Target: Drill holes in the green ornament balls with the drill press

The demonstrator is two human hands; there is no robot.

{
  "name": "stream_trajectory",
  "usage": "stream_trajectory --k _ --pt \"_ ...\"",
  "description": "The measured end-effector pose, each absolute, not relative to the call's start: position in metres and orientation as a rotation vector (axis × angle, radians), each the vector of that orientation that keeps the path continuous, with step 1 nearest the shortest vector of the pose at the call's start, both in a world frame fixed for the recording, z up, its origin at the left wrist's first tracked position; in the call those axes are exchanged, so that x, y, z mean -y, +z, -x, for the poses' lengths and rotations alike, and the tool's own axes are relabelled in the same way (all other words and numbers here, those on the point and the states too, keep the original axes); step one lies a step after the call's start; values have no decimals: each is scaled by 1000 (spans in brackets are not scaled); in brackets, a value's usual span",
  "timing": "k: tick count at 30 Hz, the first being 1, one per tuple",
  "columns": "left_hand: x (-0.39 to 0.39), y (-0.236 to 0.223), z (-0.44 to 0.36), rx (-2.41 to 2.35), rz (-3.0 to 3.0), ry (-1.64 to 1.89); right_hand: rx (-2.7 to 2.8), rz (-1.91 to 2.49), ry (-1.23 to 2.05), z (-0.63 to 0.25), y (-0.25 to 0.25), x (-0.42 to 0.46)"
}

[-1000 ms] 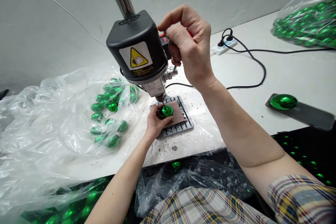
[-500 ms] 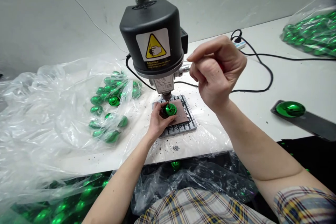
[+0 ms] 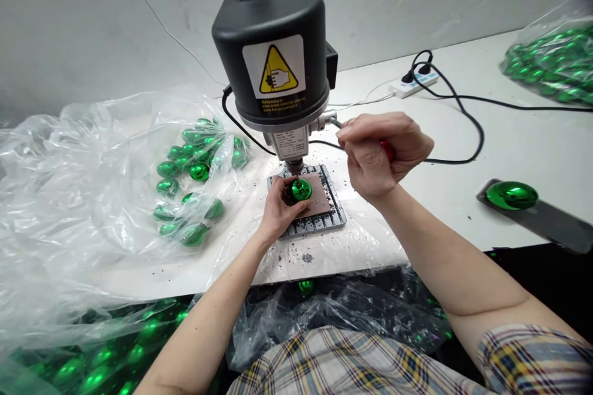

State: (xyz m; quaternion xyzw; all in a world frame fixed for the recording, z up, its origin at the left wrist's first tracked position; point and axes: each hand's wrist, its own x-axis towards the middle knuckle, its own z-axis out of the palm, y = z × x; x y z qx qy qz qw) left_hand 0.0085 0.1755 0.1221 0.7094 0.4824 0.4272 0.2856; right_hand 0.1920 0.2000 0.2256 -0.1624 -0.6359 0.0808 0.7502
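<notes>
We've got a plain grey plaster wall (image 3: 92,24), scuffed in places, with a thin white wire (image 3: 152,15) running down it. A white tabletop (image 3: 532,136) butts against the wall, and on it sits a white power strip (image 3: 414,84) with black cables (image 3: 504,99) looping across. Light's flat and even.

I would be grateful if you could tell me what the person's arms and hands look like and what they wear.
Both the left hand and the right hand are bare, without gloves, and neither wrist shows a watch. The left forearm and right forearm are bare. The right arm meets a plaid sleeve checked in yellow, blue and white; the same plaid covers the torso.
</notes>
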Motion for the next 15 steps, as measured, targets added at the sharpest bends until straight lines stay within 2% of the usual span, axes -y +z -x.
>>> stream_trajectory --k 4,11,15 --pt "-176 122 -9 -1279 -1886 1147 1317 129 -15 -187 233 -202" --pt "-174 121 -9 -1283 -1830 1150 1388 -39 0 -185 221 -204" --pt "-178 119 -10 -1293 -1785 1155 1283 36 75 -182 242 -205"
